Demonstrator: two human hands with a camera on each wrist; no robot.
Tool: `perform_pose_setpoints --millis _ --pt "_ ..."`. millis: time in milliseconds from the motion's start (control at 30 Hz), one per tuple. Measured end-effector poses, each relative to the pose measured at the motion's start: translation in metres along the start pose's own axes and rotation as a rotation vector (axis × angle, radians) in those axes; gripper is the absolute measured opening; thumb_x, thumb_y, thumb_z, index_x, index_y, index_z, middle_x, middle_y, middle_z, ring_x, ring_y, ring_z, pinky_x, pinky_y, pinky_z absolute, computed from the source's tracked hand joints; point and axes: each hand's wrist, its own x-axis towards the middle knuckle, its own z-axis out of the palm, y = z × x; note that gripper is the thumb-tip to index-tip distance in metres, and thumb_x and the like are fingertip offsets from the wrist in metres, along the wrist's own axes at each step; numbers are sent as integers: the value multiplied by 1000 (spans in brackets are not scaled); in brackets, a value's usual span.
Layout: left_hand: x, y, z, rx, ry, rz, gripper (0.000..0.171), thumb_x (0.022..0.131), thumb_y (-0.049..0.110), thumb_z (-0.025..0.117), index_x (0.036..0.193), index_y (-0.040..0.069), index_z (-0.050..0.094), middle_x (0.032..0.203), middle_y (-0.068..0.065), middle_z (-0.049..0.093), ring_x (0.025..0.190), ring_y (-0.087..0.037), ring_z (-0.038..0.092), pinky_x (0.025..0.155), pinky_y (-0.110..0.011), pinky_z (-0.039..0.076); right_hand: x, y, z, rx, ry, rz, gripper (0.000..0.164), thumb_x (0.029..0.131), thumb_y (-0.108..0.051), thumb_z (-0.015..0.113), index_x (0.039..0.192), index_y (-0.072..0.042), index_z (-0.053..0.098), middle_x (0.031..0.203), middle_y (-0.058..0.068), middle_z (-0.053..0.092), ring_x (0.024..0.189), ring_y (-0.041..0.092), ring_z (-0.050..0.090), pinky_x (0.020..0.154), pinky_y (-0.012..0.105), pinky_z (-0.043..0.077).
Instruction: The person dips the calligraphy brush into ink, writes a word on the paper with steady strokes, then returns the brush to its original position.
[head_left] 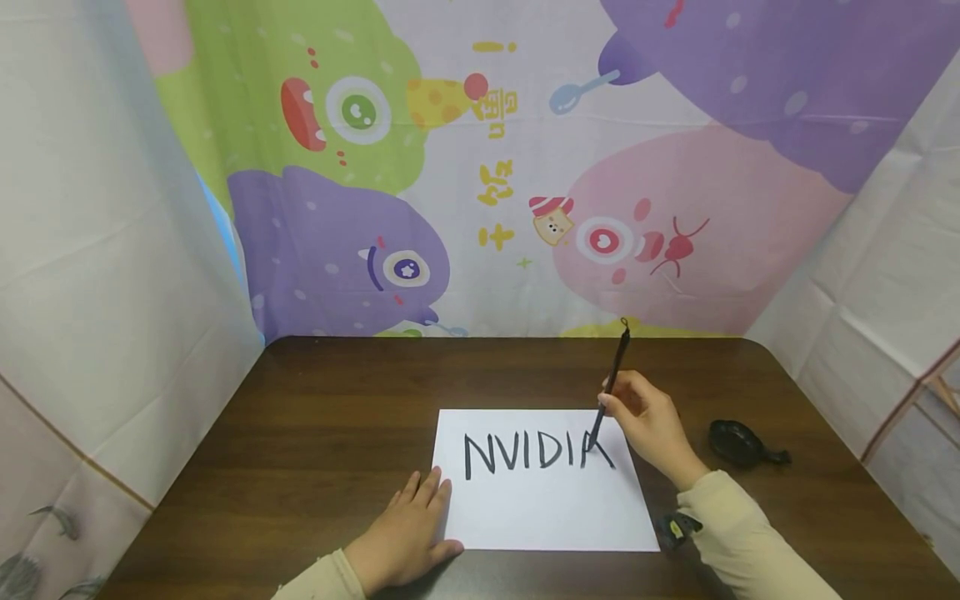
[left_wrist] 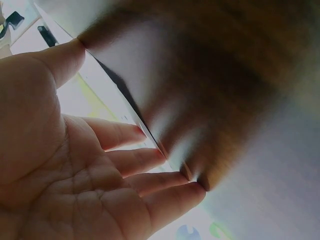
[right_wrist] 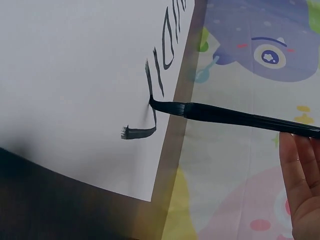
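A sheet of white paper (head_left: 547, 517) lies on the brown table with NVIDIA written across it in black ink. My right hand (head_left: 651, 421) pinches a black ink brush (head_left: 618, 362) by its handle, held nearly upright and tilted. In the right wrist view the bent bristles of the brush (right_wrist: 170, 107) touch the last letter, A. My left hand (head_left: 405, 533) rests at the paper's left edge, fingers extended. From below, the left wrist view shows its palm (left_wrist: 65, 175) with the fingertips against the surface.
To the right of my right hand sits a small black dish with a handle (head_left: 737, 443). A dark object (head_left: 677, 528) is by my right sleeve. Behind the table (head_left: 337, 433) hangs a cartoon-printed cloth (head_left: 495, 292), with pale cloth (head_left: 97, 208) at the sides.
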Motion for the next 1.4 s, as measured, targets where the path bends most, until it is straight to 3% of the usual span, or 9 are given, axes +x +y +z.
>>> perform_pose_setpoints --millis 333,1400 --pt "0 1 -1 -6 -9 0 82 87 51 66 142 -6 44 152 -29 36 136 -55 36 104 -66 38 -2 21 -1 -11 -3 -23 18 84 5 71 100 0 63 80 6 68 70 4 64 63 16 55" --pt "0 0 -1 5 6 10 82 87 50 66 141 -6 44 151 -30 37 135 -54 37 103 -65 40 -3 25 -13 -71 0 -62 20 82 8 72 98 -1 64 76 3 65 66 -1 57 59 13 50"
